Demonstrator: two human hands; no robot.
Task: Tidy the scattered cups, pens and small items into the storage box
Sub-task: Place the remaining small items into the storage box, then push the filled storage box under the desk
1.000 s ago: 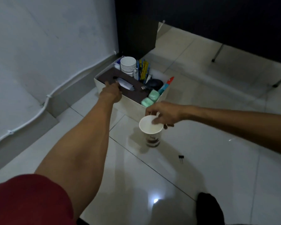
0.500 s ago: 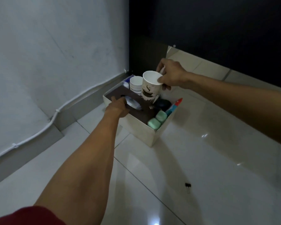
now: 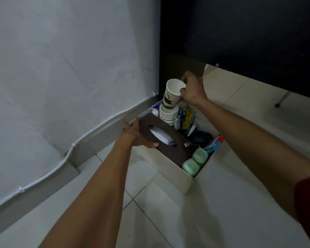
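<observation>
Pale tiled floor (image 3: 168, 221) by the wall (image 3: 61, 68): our right hand (image 3: 193, 90) pinches the rim of the printed white paper cup (image 3: 173, 94), tilted, base at the white cup stack (image 3: 168, 114) in the cream storage box (image 3: 168, 169), left hand (image 3: 136, 135) gripping the brown tissue box (image 3: 168, 140); next we straighten and nest it.

Dim, cool light, soft shadows on the glossy floor (image 3: 222, 203), edges bowed by the wide lens.

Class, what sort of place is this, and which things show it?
Likely an office corner: glossy floor tiles, a cable clipped along the wall, and a storage box holding stacked paper cups, pens and a tissue box.
</observation>
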